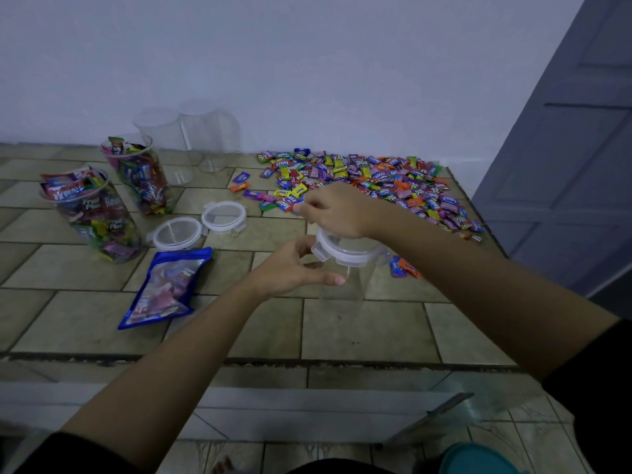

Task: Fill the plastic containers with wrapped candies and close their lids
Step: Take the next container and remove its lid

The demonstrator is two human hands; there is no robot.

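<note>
An empty clear plastic container [345,282] stands at the middle of the glass table with its white-rimmed lid [345,253] on top. My left hand [290,268] grips the container's side. My right hand [337,210] rests on the lid from above with curled fingers, gripping its far edge. A wide pile of colourful wrapped candies [372,183] lies behind my right hand. Two containers full of candies, one [92,213] nearer and one [140,176] farther, stand without lids at the left. Two loose lids, the nearer lid [178,234] and the farther lid [224,215], lie between them and my hands.
Two empty clear containers, the left container [164,142] and the right container [208,135], stand against the back wall. A blue candy bag [164,289] lies flat at the left of my left arm. A few stray candies [405,266] sit under my right forearm. A grey door [564,148] is at the right.
</note>
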